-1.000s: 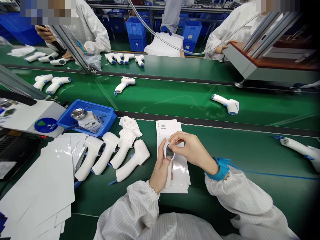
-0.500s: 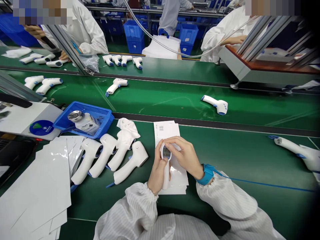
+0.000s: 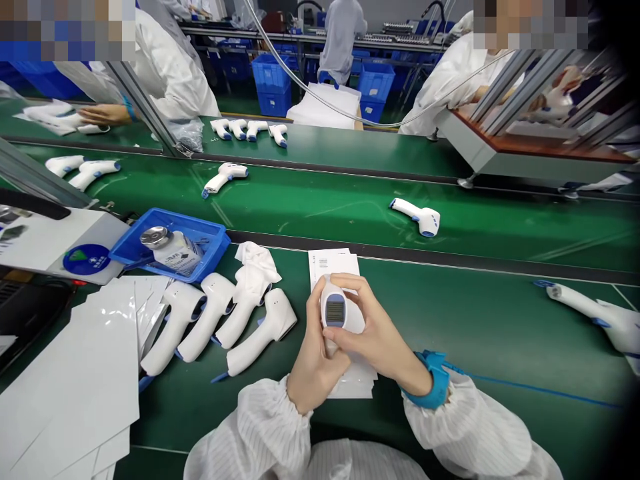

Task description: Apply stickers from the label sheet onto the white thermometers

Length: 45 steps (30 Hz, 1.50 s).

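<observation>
Both of my hands hold one white infrared thermometer (image 3: 335, 311), its small grey screen with a blue surround facing me. My left hand (image 3: 317, 363) wraps around its left side and handle. From the right, my right hand (image 3: 373, 333) grips its body, with the thumb below the screen. A blue wrist strap (image 3: 434, 380) with a cord is on my right wrist. Under the hands lies a stack of white printed sheets (image 3: 360, 390). To the left, several more thermometers (image 3: 260, 333) lie side by side, a crumpled white cloth (image 3: 256, 267) on one of them.
A blue tray (image 3: 217, 250) holds a metal-capped bottle (image 3: 173, 247). Loose white sheets (image 3: 75, 373) cover the left side. Another thermometer (image 3: 580, 307) lies at the right. Beyond, a green conveyor belt (image 3: 310, 193) carries thermometers; co-workers in white (image 3: 170, 67) sit across it.
The thermometer in my hands has turned so its screen faces me squarely. My right hand has shifted from its top to its right side. Thermometers on the belt have moved slightly left.
</observation>
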### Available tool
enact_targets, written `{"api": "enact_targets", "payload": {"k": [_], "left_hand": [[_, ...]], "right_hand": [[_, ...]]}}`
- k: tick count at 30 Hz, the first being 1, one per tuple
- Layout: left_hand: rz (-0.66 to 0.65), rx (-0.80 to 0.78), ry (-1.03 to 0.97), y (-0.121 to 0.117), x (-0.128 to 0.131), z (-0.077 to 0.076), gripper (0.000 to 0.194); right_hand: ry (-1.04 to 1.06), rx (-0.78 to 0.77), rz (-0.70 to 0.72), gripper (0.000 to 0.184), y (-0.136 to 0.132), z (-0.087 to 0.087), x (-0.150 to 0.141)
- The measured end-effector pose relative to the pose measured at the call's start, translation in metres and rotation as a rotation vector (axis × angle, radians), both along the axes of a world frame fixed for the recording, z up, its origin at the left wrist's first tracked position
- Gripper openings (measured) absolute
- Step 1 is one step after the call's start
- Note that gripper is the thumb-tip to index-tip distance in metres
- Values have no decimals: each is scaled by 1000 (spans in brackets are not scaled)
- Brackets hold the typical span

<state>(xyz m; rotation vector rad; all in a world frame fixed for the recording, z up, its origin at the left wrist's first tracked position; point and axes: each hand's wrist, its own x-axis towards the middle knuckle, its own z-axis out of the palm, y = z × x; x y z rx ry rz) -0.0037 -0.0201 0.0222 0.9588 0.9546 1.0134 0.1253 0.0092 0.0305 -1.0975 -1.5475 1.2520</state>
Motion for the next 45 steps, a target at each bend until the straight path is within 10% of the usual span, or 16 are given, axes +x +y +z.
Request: {"api": "enact_targets", "payload": {"k": [5, 10, 14, 21, 26, 29, 33, 37, 40, 42, 45], "left_hand": [[-2, 22, -9, -3, 1, 15, 96], [113, -62, -176, 4, -4, 16, 105], [215, -39, -256, 27, -14, 13, 97], [65, -174, 219, 42, -22, 9, 77], [77, -226, 291, 26, -50, -3, 57], [219, -141, 267, 28, -64, -19, 45], [345, -58, 175, 44, -56, -31, 44], [361, -83, 33, 54, -38, -19, 67], [38, -238, -223, 50, -29, -5, 81], [-72, -297, -326, 43, -25, -1, 81], [132, -245, -200, 35, -18, -5, 86]], "right_hand": [[151, -21, -109, 10, 11, 12, -6], [112, -101, -163, 33, -10, 4, -12], [-54, -271, 153, 53, -17, -8, -13], [-613, 71, -143, 57, 139, -23, -25], [-785, -9, -573, 59, 205, -18, 39], [-809, -116, -715, 45, 201, -20, 87], [-752, -133, -570, 38, 184, -20, 114], [-602, -44, -144, 48, 147, -15, 88], [-465, 45, 180, 70, 113, -15, 59], [-407, 129, 226, 74, 98, -22, 45], [-444, 179, 40, 34, 95, -42, 33]]}}
